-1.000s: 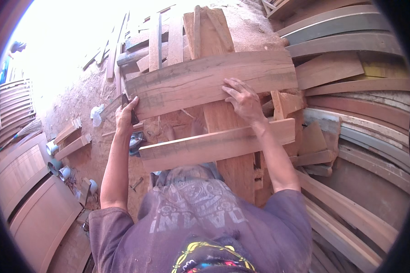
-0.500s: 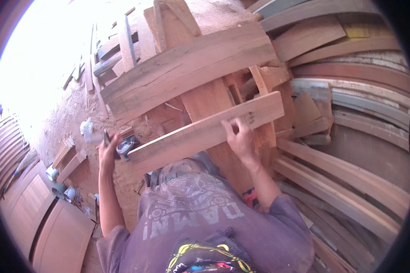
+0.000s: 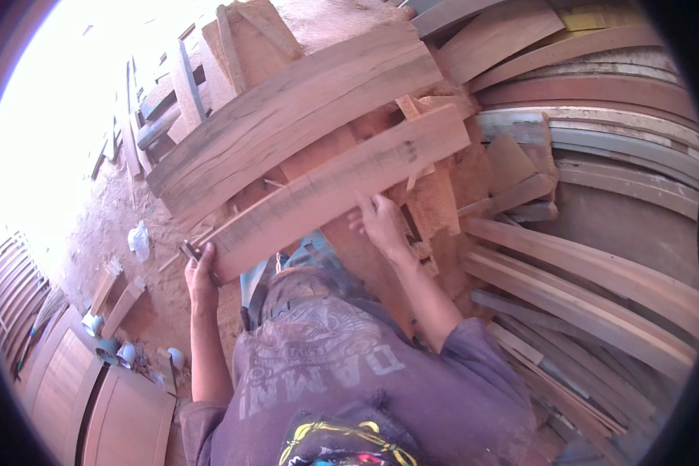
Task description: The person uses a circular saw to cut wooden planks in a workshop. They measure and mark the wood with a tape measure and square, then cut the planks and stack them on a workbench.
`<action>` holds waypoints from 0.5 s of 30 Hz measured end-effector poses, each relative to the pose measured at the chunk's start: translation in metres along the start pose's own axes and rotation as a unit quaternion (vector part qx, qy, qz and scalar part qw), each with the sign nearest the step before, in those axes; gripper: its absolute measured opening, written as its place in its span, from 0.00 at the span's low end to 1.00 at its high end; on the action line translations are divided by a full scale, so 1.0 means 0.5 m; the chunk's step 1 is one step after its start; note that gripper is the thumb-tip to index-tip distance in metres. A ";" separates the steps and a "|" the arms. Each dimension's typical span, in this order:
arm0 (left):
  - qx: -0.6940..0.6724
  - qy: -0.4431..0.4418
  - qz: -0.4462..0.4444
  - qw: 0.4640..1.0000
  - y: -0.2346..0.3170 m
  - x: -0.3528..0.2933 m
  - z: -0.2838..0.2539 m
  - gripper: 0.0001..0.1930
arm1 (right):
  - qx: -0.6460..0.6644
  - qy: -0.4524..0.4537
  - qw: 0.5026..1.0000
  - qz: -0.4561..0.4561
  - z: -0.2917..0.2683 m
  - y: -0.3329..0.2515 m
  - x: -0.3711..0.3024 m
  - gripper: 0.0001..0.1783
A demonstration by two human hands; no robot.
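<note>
A long, narrow wooden board [image 3: 318, 186] slants across in front of me, its broad face up and its right end farther away. My left hand [image 3: 202, 272] is at the board's left end, with its fingers closed round a small dark object [image 3: 189, 250] whose kind I cannot make out. Against the near edge, right of the middle, my right hand [image 3: 382, 224] rests with its fingers apart and not wrapped round the wood. Beyond lies a wider wooden plank [image 3: 303, 116] with dark grain streaks.
Stacked lumber [image 3: 590, 272] fills the right side. Wooden panels [image 3: 128, 404] lean at the lower left, near short wood offcuts [image 3: 120, 299] and a white plastic bag [image 3: 138, 241] on the dusty ground. More timber pieces [image 3: 185, 85] lie at the far left.
The board has turned so more of its broad face shows, and it has shifted away. My left hand came right to its end; my right fingers loosened from a pinch. A dark tool near it is now hidden.
</note>
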State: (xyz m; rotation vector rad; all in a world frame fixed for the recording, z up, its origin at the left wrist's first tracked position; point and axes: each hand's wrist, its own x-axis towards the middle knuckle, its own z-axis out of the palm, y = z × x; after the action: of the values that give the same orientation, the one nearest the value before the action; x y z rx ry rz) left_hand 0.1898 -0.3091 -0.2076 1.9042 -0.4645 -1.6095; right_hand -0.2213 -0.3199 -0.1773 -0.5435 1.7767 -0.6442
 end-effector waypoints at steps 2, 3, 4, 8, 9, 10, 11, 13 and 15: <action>-0.033 0.045 0.006 0.998 0.034 0.016 0.026 0.15 | -0.017 0.001 1.000 0.004 0.016 -0.044 0.036 0.27; -0.061 0.050 0.030 0.996 0.051 0.024 0.041 0.15 | -0.030 0.000 0.999 0.011 0.024 -0.066 0.053 0.27; -0.044 0.032 0.018 0.998 0.071 0.023 0.036 0.14 | -0.042 -0.004 0.999 0.015 0.028 -0.078 0.066 0.27; -0.030 0.041 -0.015 0.999 0.072 0.026 0.017 0.15 | -0.046 -0.014 0.999 -0.023 0.026 -0.052 0.061 0.28; -0.031 0.037 -0.014 0.999 0.073 0.026 0.019 0.14 | -0.042 -0.012 0.999 -0.020 0.027 -0.056 0.060 0.28; -0.033 0.034 -0.013 0.999 0.075 0.025 0.021 0.13 | -0.037 -0.011 0.999 -0.017 0.028 -0.060 0.059 0.28; -0.034 0.030 -0.012 0.999 0.077 0.024 0.021 0.12 | -0.031 -0.015 0.999 -0.016 0.030 -0.068 0.058 0.28; -0.026 0.027 -0.010 0.999 0.073 0.031 0.015 0.11 | -0.023 -0.018 0.999 -0.012 0.025 -0.080 0.051 0.27; -0.020 0.030 -0.012 0.999 0.078 0.027 0.022 0.11 | -0.003 -0.031 0.999 -0.008 0.022 -0.054 0.056 0.26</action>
State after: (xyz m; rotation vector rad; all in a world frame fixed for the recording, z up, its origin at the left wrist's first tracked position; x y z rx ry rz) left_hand 0.1860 -0.3492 -0.1939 1.9298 -0.3831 -1.5604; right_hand -0.2174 -0.3598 -0.1819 -0.5761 1.7186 -0.6261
